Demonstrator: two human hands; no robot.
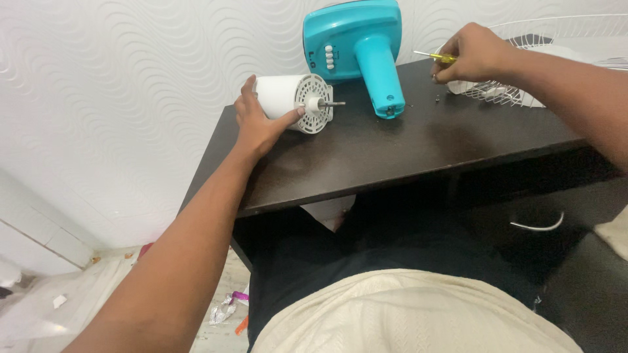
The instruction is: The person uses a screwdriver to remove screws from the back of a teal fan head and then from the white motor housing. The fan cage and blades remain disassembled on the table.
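Note:
My left hand [256, 121] grips a white cylindrical fan motor housing [291, 98] lying on its side on the dark table [392, 150]; its metal shaft points right. Just right of it lies the turquoise fan base with its neck [363, 49], tipped against the wall. My right hand [472, 53] is closed around a yellow-handled screwdriver [437, 57] whose tip points left, hovering over the table's far right. A small screw [437, 99] lies on the table below that hand.
A white wire fan guard [562, 39] rests at the table's back right. A drawer with a metal handle [538, 227] is under the tabletop. Scraps of litter [226, 310] lie on the floor at left. A textured white wall stands behind.

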